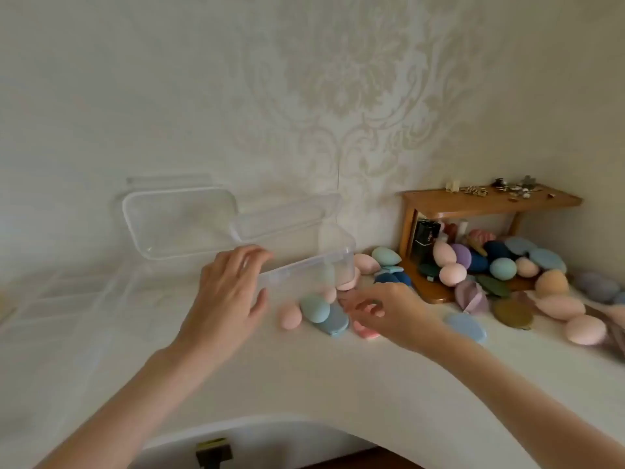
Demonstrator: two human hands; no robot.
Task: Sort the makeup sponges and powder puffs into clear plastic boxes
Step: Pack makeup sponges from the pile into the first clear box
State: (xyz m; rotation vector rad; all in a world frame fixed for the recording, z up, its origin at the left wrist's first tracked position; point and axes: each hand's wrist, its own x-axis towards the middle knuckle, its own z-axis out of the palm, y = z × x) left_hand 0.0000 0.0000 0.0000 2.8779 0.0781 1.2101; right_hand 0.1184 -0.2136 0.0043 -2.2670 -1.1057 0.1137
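Left hand: the left hand, centre of the frame, grips the near left corner of the clear plastic box, fingers curled over its rim.
Right hand: the right hand hangs over the sponges right of centre, fingers loosely bent, grasping nothing.
Box: tilted, lid open and leaning toward the wall at centre left.
Sponges near box: pink sponge, teal sponge and flat blue puff lie on the white counter, just below the box.
Pile: more sponges and puffs heaped at right, around the wooden shelf.
Writing: a black carton under the shelf bears print too blurred to read.
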